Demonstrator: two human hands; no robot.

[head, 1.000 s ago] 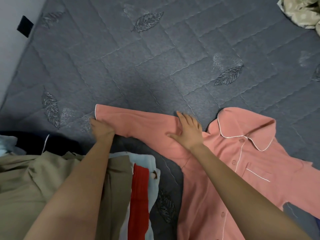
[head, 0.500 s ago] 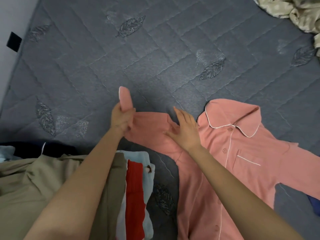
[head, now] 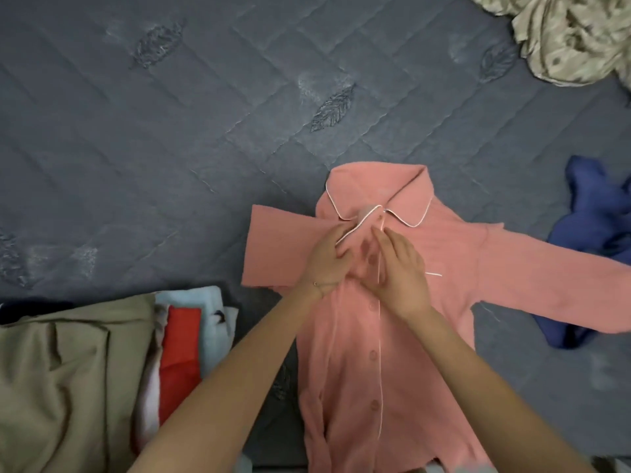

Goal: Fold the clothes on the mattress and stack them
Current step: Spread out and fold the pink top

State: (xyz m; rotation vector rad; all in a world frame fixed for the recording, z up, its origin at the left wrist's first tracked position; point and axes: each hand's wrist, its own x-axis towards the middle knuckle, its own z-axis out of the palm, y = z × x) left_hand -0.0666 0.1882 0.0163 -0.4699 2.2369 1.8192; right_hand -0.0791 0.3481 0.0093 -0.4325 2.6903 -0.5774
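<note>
Sleeve (head: 273, 247) is now lying across the shirt (head: 358, 370); left hand (head: 329, 259) is gripping its cuff (head: 366, 213), right hand (head: 404, 271) is pressing flat. Best to be keeping the fold square.

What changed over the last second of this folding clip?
The left hand carried one cuff of the pink shirt inward, folding that sleeve across the chest, and holds it there; the right hand slid from shoulder to chest. The other sleeve stays spread, the folded pile unmoved.

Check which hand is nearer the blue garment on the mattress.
Right. The right hand lies on the chest of the pink shirt, with the blue garment off to its right. The left hand is beside it, further left.
</note>
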